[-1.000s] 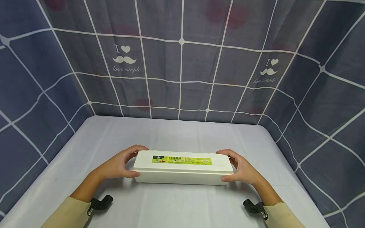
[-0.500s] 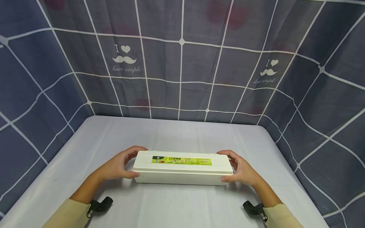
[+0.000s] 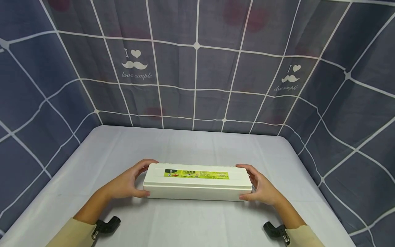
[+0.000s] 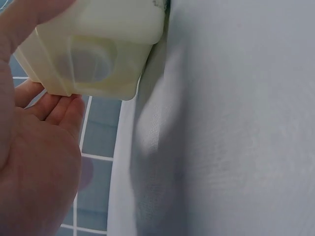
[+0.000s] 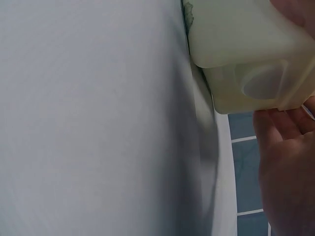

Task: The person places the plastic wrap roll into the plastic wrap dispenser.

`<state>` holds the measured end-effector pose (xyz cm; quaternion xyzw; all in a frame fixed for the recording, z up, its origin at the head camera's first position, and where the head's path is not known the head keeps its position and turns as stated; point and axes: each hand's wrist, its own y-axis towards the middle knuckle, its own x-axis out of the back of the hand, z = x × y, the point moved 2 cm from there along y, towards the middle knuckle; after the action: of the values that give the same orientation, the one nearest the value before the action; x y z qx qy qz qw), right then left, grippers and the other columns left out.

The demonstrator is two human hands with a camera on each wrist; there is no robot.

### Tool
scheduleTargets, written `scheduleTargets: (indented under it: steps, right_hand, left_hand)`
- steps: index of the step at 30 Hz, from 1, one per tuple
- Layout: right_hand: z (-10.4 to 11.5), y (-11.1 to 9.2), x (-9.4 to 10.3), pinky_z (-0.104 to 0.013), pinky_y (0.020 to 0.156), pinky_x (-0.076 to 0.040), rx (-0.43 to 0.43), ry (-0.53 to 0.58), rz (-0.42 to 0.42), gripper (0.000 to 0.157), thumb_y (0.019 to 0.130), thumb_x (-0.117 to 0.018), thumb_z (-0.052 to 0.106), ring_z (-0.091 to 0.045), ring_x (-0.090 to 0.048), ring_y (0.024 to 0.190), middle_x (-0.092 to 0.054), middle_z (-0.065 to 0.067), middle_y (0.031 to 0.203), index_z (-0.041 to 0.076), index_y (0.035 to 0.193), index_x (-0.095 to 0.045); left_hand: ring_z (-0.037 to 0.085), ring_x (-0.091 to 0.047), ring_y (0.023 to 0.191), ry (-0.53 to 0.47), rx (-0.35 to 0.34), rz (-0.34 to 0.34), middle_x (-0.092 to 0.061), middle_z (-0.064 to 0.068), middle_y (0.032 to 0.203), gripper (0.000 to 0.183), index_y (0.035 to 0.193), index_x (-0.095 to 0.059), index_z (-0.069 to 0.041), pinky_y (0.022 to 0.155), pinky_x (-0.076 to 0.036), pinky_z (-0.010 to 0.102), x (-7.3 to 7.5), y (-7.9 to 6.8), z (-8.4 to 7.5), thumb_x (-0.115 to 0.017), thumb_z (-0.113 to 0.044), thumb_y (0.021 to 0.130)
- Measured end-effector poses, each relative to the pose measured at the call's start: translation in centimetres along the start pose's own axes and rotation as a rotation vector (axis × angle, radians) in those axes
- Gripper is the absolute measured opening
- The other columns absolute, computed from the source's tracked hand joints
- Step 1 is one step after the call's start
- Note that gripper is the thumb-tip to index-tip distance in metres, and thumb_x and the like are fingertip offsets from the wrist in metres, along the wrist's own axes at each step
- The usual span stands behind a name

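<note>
A long white cling film box (image 3: 197,192) with a yellow-green label (image 3: 196,174) on its lid lies crosswise on the white-covered table in the head view. My left hand (image 3: 124,180) holds its left end, thumb at the front and fingers at the back. At the right end, my right hand (image 3: 262,185) grips it the same way. The left wrist view shows the box's end (image 4: 91,54) between thumb and fingers, the palm apart from it. A similar end (image 5: 261,81) appears in the right wrist view, fingertips against the back edge. The box's inside is hidden by its lid.
A white cloth (image 3: 197,147) covers the table. Dark blue-grey curtains (image 3: 213,68) with white grid lines stand behind it and on both sides. A black wrist mount (image 3: 108,224) sits at the left sleeve, another black mount (image 3: 274,230) at the right.
Both hands have shifted slightly outward and a little toward me along the box ends, the left thumb now lower on the front. The box has hardly moved.
</note>
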<state>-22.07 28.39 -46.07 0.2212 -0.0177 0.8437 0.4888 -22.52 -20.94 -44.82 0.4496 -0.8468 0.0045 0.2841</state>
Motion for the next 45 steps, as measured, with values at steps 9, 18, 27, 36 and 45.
scheduleTargets:
  steps: [9, 18, 27, 36, 45]
  right_hand:
    - [0.2, -0.15, 0.19, -0.016, 0.102, -0.049, 0.017, 0.002, 0.002, 0.105, 0.068, -0.095, 0.004, -0.008, -0.053, 0.13, -0.037, -0.016, 0.154, 0.007, 0.155, -0.036]
    - [0.04, 0.07, 0.26, -0.017, 0.104, -0.05, 0.043, -0.029, -0.037, 0.1, 0.065, -0.097, 0.006, -0.011, -0.053, 0.129, -0.047, -0.011, 0.149, 0.007, 0.151, -0.045]
    - [0.04, 0.07, 0.28, -0.02, 0.103, -0.052, 0.07, -0.038, -0.06, 0.097, 0.064, -0.097, 0.004, -0.014, -0.055, 0.128, -0.05, -0.012, 0.148, 0.013, 0.148, -0.05]
    - [-0.04, -0.06, 0.54, -0.019, 0.108, -0.049, 0.095, -0.053, -0.039, 0.101, 0.06, -0.1, 0.008, -0.01, -0.052, 0.133, -0.046, -0.023, 0.148, 0.01, 0.148, -0.049]
    - [-0.2, -0.02, 0.76, -0.019, 0.11, -0.047, 0.133, -0.16, -0.025, 0.103, 0.06, -0.101, 0.019, -0.008, -0.052, 0.134, -0.051, -0.016, 0.147, 0.002, 0.147, -0.049]
  left_hand:
    - [0.008, -0.046, 0.138, -0.003, -0.007, -0.004, -0.051, 0.005, 0.147, 0.094, 0.148, -0.044, -0.013, 0.117, -0.028, 0.009, -0.1, -0.03, 0.15, -0.096, -0.012, 0.069]
    - [0.008, -0.047, 0.137, 0.017, 0.026, -0.027, -0.055, -0.001, 0.144, 0.09, 0.145, -0.049, -0.018, 0.117, -0.029, 0.01, -0.23, -0.04, -0.17, -0.096, -0.014, 0.069]
    - [0.009, -0.05, 0.135, 0.053, 0.019, -0.061, -0.058, -0.002, 0.143, 0.091, 0.143, -0.054, -0.019, 0.115, -0.035, 0.011, -0.28, 0.03, -0.12, -0.098, -0.009, 0.063]
    - [0.006, -0.05, 0.136, 0.079, 0.033, -0.071, -0.056, -0.003, 0.144, 0.092, 0.142, -0.054, -0.022, 0.113, -0.039, 0.013, -0.43, -0.06, -0.22, -0.097, -0.007, 0.062]
    - [0.005, -0.052, 0.134, 0.157, 0.014, -0.077, -0.057, -0.005, 0.143, 0.093, 0.143, -0.053, -0.023, 0.111, -0.039, 0.014, -0.42, -0.23, -0.24, -0.098, -0.012, 0.062]
